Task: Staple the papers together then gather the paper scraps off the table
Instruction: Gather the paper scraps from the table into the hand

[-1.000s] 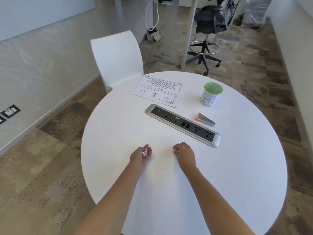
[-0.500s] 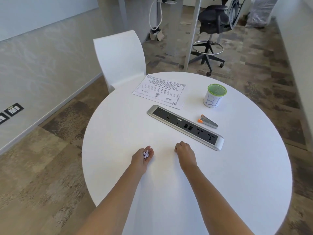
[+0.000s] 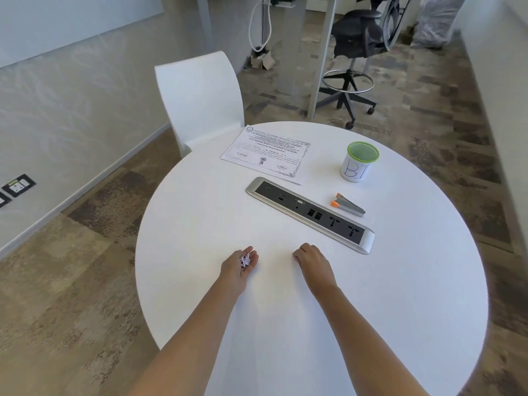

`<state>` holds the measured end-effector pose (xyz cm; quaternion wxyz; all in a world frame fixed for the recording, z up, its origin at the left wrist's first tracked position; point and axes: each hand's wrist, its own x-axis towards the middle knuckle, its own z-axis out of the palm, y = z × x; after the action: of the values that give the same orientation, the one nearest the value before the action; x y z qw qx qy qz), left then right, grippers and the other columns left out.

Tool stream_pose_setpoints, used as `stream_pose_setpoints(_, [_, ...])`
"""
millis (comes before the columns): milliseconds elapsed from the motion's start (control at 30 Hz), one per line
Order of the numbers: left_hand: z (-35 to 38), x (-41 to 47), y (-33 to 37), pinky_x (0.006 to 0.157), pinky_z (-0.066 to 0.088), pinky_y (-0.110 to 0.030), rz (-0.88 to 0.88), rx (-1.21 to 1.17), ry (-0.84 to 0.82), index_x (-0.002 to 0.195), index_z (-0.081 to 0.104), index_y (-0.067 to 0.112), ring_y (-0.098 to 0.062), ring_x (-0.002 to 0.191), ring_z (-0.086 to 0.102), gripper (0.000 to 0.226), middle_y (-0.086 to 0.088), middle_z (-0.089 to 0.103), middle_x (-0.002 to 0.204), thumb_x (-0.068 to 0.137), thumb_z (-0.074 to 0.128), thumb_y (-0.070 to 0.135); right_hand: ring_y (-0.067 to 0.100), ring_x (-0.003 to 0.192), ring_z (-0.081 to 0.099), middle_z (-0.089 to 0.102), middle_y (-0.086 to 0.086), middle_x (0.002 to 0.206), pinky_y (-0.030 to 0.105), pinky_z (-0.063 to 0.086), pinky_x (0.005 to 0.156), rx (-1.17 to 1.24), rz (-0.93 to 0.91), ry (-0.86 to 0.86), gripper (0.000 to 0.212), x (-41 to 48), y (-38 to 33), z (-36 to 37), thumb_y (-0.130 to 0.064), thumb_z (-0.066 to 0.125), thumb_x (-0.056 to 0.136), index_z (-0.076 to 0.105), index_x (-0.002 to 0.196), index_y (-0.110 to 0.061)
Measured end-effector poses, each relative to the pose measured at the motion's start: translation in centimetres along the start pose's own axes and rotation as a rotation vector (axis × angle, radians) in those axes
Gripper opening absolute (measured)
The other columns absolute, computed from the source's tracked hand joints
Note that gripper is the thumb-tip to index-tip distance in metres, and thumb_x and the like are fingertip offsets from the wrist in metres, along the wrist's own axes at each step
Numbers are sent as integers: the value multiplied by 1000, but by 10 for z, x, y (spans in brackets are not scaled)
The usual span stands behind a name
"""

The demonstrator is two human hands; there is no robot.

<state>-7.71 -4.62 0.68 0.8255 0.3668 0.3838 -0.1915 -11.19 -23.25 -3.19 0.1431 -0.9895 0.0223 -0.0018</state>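
Left hand (image 3: 238, 268) still inboard — scraps (image 3: 245, 260) within

Reference object: silver-edged socket panel (image 3: 310, 214), lying diagonally. Beyond the panel's right half stands a white cup (image 3: 357, 167) with a green rim, upright and marked "BI", apart from the panel. Beyond the panel's left end is a white chair (image 3: 200, 98) with a curved back. Farther behind the panel, a black office chair (image 3: 360, 47) on castors stands beside a grey desk leg (image 3: 323, 58). A white cable (image 3: 258, 27) hangs left of that leg. Far left of the panel, a dark outlet plate (image 3: 18, 184) sits on the wall.
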Motion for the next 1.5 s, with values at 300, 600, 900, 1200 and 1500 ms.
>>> stream_pose_setpoints(300, [4, -4, -7, 53, 57, -25, -3, 11, -17, 82, 60, -5, -23, 75, 57, 32, -15, 59, 89, 99, 35, 7, 23, 81, 50, 60, 11, 89, 31, 42, 66, 173, 151, 24, 9, 1, 1, -16, -2, 55, 87, 62, 82, -1])
stream_pose_setpoints(600, [3, -11, -9, 57, 57, -25, -19, 32, -18, 82, 60, -4, -22, 74, 57, 33, -16, 59, 85, 100, 36, 8, 22, 80, 43, 49, 7, 90, 24, 30, 64, 325, 298, -20, 15, -5, 0, -13, 3, 39, 91, 49, 89, -7])
stream_pose_setpoints(900, [9, -20, -16, 80, 56, -33, -68, 42, -65, 83, 60, -6, -24, 77, 58, 35, -18, 60, 87, 100, 34, 10, 17, 71, 66, 71, 10, 84, 4, 47, 58, 1093, 568, 141, 12, -30, -17, -48, -4, 59, 86, 67, 96, -5])
stream_pose_setpoints(1200, [29, -43, -28, 47, 55, -21, -86, 58, -86, 76, 55, -1, -21, 65, 57, 24, -14, 56, 74, 96, 41, 1, 6, 79, 67, 74, -1, 83, 14, 50, 72, 850, 184, 41, 21, -40, -76, -61, -1, 55, 86, 72, 88, -12])
stream_pose_setpoints(1500, [50, -63, -38, 78, 56, -28, 14, 24, -153, 91, 64, -2, -22, 82, 63, 30, -16, 65, 91, 99, 38, 11, 17, 99, 59, 64, 3, 104, 23, 46, 87, 1733, 818, 175, 23, -28, -60, -70, -21, 47, 97, 61, 110, -8])
